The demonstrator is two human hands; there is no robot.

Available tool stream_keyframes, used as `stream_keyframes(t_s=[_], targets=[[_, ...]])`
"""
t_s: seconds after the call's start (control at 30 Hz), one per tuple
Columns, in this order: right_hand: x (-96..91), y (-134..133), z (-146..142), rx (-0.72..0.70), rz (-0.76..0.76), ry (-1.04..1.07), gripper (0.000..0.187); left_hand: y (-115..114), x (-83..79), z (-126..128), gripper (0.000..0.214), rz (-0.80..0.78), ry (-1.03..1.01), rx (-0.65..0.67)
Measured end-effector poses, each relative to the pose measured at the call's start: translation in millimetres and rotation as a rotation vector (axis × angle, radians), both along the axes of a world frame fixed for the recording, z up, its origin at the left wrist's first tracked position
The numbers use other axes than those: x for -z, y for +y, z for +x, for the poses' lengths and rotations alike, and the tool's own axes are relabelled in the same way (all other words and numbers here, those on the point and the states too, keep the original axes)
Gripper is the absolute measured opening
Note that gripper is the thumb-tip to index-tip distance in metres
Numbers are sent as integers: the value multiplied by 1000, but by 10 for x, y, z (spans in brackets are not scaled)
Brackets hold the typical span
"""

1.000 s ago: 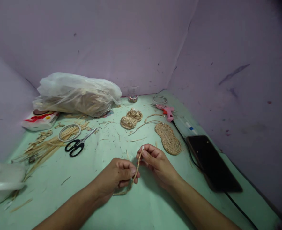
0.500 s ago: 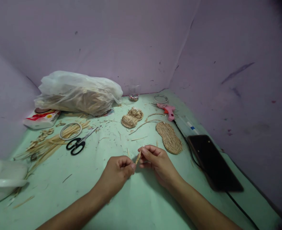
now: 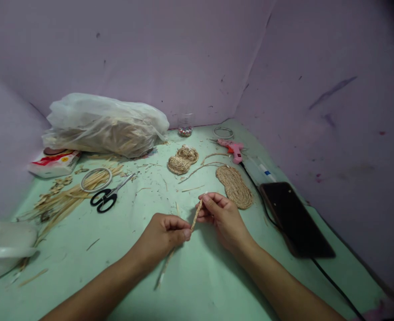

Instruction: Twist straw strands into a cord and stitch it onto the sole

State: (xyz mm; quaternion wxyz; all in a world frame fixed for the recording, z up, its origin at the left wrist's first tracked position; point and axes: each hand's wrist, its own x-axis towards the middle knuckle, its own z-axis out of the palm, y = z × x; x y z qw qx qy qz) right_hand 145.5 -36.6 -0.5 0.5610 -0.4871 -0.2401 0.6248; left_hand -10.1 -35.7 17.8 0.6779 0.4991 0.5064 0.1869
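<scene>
Nearest the person, on the pale green surface, both hands are closed on a thin twisted straw cord. The left hand is curled into a loose fist, thumb and forefinger pinching the cord partway along. The right hand nips the upper stretch between thumb and fingertips, its other fingers bent in. The cord's long axis runs on a diagonal: its free top end points up and away to the right, while its tail slants back to the left toward the person, passing under the left hand and resting on the surface. At the left edge sits a white bowl, and a dark phone lies to the right. Farther off are black-handled scissors beside loose straw strips, then an oval woven mat just beyond the right hand. Past these lie a coiled woven piece and a pink glue gun. A plastic bag of straw rests against the far wall.
</scene>
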Motion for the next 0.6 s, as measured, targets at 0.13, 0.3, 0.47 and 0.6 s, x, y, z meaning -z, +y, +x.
stream_keyframes(t_s=[0.13, 0.3, 0.47, 0.6], targets=[[-6, -12, -2, -22, 18, 21, 24, 2, -28, 26, 19, 33, 57, -37], [-3, -41, -14, -183, 4, 2, 23, 7, -41, 29, 19, 118, 111, -44], [-2, -35, -25, -168, -40, 18, 25, 6, 22, 25, 20, 118, 121, -6], [6, -14, -17, -105, -60, 34, 26, 11, 59, 30, 18, 116, 142, -12]])
